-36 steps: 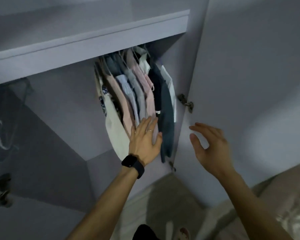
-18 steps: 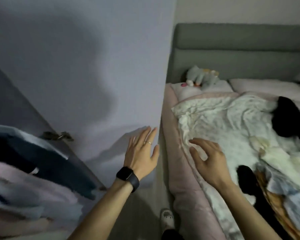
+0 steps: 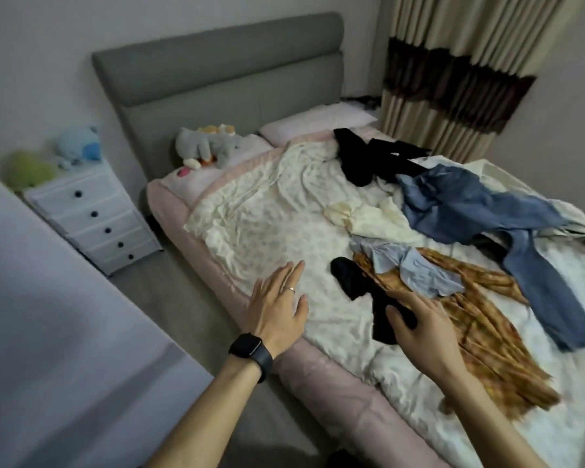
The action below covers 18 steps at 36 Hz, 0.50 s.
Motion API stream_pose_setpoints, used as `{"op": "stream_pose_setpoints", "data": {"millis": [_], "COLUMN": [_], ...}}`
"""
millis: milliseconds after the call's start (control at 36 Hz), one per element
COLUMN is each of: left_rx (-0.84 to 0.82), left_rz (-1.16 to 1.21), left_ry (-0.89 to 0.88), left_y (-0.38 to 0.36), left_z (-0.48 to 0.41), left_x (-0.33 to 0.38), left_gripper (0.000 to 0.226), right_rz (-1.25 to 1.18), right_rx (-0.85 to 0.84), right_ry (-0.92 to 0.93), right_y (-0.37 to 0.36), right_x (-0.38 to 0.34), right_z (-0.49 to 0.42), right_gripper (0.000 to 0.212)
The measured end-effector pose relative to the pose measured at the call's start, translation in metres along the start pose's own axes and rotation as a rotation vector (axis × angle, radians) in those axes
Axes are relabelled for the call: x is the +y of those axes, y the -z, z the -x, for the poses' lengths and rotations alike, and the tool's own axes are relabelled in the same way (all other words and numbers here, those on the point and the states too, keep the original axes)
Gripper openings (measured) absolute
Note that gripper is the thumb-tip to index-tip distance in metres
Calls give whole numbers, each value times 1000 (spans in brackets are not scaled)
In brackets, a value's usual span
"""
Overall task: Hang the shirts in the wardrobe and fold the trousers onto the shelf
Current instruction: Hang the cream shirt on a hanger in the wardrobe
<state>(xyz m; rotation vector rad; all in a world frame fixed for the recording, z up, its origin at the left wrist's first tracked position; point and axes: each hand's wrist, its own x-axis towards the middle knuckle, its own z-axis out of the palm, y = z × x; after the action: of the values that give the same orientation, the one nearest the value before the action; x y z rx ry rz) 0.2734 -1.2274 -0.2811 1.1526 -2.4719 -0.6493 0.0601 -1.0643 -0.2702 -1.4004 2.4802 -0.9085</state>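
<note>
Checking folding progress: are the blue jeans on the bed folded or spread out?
Spread out, not folded: the blue jeans lie crumpled across the bed, with one leg stretched out long.

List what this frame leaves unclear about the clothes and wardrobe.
Head view only:
- Only the wardrobe door shows; its interior is out of frame.
- Black garment: type unclear; right hand covers part.
- Dark item: mostly hidden under the jeans.
- Orange garment: crumpled, cut unreadable.

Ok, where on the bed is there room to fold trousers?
The bare quilt's left half, between the grey plush toy, the left hand and the near black garment. The right half is crowded: jeans, a light blue shirt and an orange patterned garment overlap.
</note>
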Motion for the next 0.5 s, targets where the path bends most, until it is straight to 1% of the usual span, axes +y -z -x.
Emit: {"op": "stream_pose_setpoints", "data": {"millis": [167, 361, 500], "left_rx": [-137, -162, -185], "left_rz": [-47, -88, -103], "left_ry": [-53, -70, -19], "left_y": [-32, -57, -73], "left_z": [-55, -137, -189], "left_x": [38, 59, 57], "left_gripper": [63, 60, 60], "right_rz": [-3, -65, -93], "right_rx": [46, 67, 18], "right_ry": [-139, -173, -181], "right_y": [14, 20, 20], "right_x": [53, 89, 108], "right_z": [-20, -87, -143], "right_gripper": [27, 27, 29]}}
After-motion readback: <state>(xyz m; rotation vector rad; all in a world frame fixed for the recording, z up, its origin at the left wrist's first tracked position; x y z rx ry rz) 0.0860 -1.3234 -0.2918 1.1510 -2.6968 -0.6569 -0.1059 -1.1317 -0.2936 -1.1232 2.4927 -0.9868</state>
